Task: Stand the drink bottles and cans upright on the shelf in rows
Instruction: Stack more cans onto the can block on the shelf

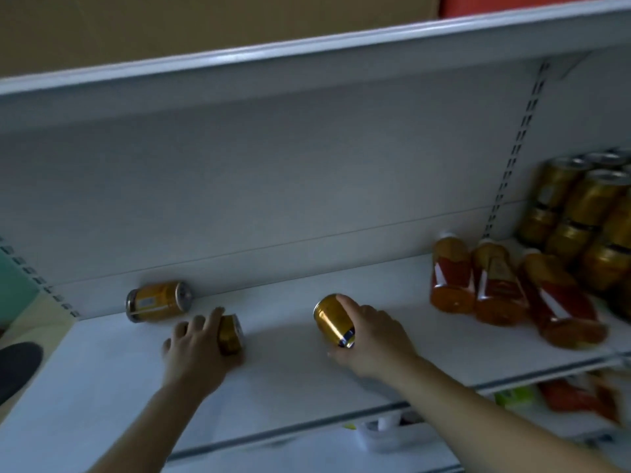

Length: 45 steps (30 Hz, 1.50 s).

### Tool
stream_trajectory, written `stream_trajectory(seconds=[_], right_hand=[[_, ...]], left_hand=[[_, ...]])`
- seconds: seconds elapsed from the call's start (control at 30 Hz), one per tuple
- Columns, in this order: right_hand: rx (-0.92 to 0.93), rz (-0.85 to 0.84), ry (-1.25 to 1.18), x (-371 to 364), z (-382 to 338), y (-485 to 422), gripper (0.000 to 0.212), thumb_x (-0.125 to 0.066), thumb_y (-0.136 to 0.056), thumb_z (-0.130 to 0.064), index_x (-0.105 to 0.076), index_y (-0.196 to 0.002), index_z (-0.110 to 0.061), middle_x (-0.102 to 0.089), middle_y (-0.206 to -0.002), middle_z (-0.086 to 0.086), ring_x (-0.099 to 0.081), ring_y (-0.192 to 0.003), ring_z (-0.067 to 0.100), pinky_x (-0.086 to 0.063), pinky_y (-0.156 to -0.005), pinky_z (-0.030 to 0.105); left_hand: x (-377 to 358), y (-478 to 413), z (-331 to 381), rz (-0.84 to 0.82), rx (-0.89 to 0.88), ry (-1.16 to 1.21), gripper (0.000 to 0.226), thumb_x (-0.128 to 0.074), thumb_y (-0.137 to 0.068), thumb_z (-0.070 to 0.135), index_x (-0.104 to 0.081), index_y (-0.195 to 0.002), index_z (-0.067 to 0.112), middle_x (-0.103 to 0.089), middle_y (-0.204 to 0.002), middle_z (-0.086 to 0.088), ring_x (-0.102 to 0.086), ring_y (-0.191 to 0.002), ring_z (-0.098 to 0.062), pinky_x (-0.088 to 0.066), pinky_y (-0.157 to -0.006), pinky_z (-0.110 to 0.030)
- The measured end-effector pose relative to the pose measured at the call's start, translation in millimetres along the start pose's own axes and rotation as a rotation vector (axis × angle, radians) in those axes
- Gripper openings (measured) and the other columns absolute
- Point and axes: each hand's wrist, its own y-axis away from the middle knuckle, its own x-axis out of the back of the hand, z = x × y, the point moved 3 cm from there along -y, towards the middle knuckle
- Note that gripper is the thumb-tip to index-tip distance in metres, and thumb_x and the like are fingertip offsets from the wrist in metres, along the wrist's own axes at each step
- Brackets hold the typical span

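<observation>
Cans first: tilted can (333,319) near the middle of the shelf (290,387), clasped round its side by the right hand (375,336), one end pointing up and back, the other down toward the front edge. Cannot tell whether touching the board or just off it. Left can (230,334) on its side toward the left end, fingers of the left hand (194,353) curled over it, thumb hidden. Back can (158,302) untouched, on its side against the rear wall near the back left corner. Further right, three bottles (495,285) flat on their sides, side by side, caps toward the rear wall, bottoms toward the front edge. Beyond them, in the back right corner, stacked cans (587,213) upright in tiers. Likely trouble from here: round bodies on a smooth board, so with a loose or one-sided hold during the tip upright, a slip, a roll toward the front edge and a drop onto the lower shelf (324,452). Two hands busy at once, hence divided attention and the chance of a can set down slightly off level and toppling again. Later reach for the back can over a freshly stood one: risk of a knock from wrist or forearm. Bottles free to roll and close to the front edge at the right, easily nudged by the right forearm. Stacked cans probably prone to tumbling if bumped during row-building beside them.
</observation>
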Motion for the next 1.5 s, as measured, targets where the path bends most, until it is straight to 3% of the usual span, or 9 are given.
stream_trajectory(seconds=[0.13, 0.23, 0.4, 0.63, 0.97, 1.13, 1.27, 1.37, 1.5], right_hand=[[-0.14, 0.035, -0.639, 5, 32, 22, 0.092, -0.076, -0.073, -0.041, -0.024, -0.148, -0.034, -0.05, -0.134, -0.001, -0.055, -0.112, 0.018, -0.048, -0.092, 0.035], [-0.242, 0.085, -1.105, 15, 51, 35, 0.077, -0.075, -0.081, -0.016, -0.034, -0.145, -0.023, -0.059, -0.114, 0.0, -0.062, -0.093, 0.011, -0.052, -0.072, 0.025], [-0.339, -0.033, -1.71, 51, 89, 61, 0.04, -0.051, -0.083, 0.004, -0.056, -0.118, -0.012, -0.064, -0.097, 0.02, -0.062, -0.085, 0.036, -0.049, -0.08, 0.052], [-0.284, 0.242, -1.53, 98, 184, 120, 0.094, -0.092, -0.02, -0.043, -0.064, -0.107, -0.023, -0.075, -0.088, 0.002, -0.072, -0.075, 0.018, -0.056, -0.061, 0.032], [-0.376, 0.85, -1.287, 172, 282, 226, 0.063, -0.076, -0.046, -0.041, -0.062, -0.105, -0.024, -0.071, -0.088, -0.001, -0.07, -0.078, 0.016, -0.056, -0.063, 0.029], [-0.426, 1.016, -1.175, 202, 314, 262, 0.056, -0.078, -0.05, -0.038, -0.061, -0.101, -0.025, -0.071, -0.086, -0.002, -0.069, -0.078, 0.014, -0.056, -0.064, 0.029], [-0.487, 1.047, -1.056, 217, 348, 286, 0.068, -0.075, -0.048, -0.051, -0.059, -0.111, -0.032, -0.07, -0.097, -0.003, -0.069, -0.085, 0.013, -0.055, -0.067, 0.029], [-0.507, 1.028, -0.987, 228, 383, 297, 0.082, -0.073, -0.046, -0.056, -0.055, -0.121, -0.029, -0.067, -0.102, -0.005, -0.067, -0.088, 0.011, -0.054, -0.071, 0.03], [-0.414, 0.922, -0.981, 264, 437, 291, 0.074, -0.078, -0.052, -0.048, -0.054, -0.12, -0.032, -0.066, -0.101, -0.006, -0.067, -0.085, 0.009, -0.055, -0.069, 0.029]], left_hand=[[-1, 29, 53, 0.043, -0.117, 0.209, 0.088, -0.077, -0.061, 0.054, -0.042, -0.138, 0.029, -0.054, -0.126, -0.001, -0.045, -0.118, -0.029, -0.039, -0.095, -0.042], [-1, 55, 104, -0.018, 0.049, 0.896, 0.069, -0.083, -0.05, 0.039, -0.054, -0.112, 0.035, -0.065, -0.106, 0.004, -0.06, -0.098, -0.022, -0.049, -0.079, -0.029], [-12, 93, 185, -0.077, 0.222, 1.448, 0.055, -0.072, -0.045, 0.04, -0.057, -0.097, 0.032, -0.07, -0.089, 0.01, -0.065, -0.075, 0.004, -0.047, -0.07, -0.023], [-1, 119, 291, -0.191, 0.03, 1.524, 0.066, -0.067, -0.043, 0.045, -0.054, -0.105, 0.027, -0.07, -0.085, 0.021, -0.065, -0.078, 0.004, -0.048, -0.061, -0.009], [4, 135, 452, -0.565, -0.284, 1.475, 0.053, -0.069, -0.054, 0.047, -0.052, -0.104, 0.042, -0.062, -0.099, 0.023, -0.059, -0.084, 0.017, -0.044, -0.072, -0.013], [7, 154, 521, -0.668, -0.399, 1.473, 0.047, -0.075, -0.061, 0.044, -0.053, -0.102, 0.052, -0.061, -0.108, 0.021, -0.058, -0.097, 0.007, -0.046, -0.084, -0.023], [14, 167, 562, -0.668, -0.442, 1.46, 0.059, -0.074, -0.063, 0.035, -0.05, -0.117, 0.042, -0.06, -0.105, 0.022, -0.057, -0.092, 0.01, -0.043, -0.077, -0.02], [15, 168, 595, -0.64, -0.442, 1.447, 0.059, -0.074, -0.05, 0.043, -0.054, -0.106, 0.041, -0.063, -0.103, 0.019, -0.061, -0.086, 0.011, -0.045, -0.075, -0.02], [18, 174, 644, -0.512, -0.383, 1.439, 0.057, -0.079, -0.059, 0.035, -0.051, -0.108, 0.041, -0.062, -0.107, 0.015, -0.06, -0.094, 0.003, -0.045, -0.079, -0.023]])
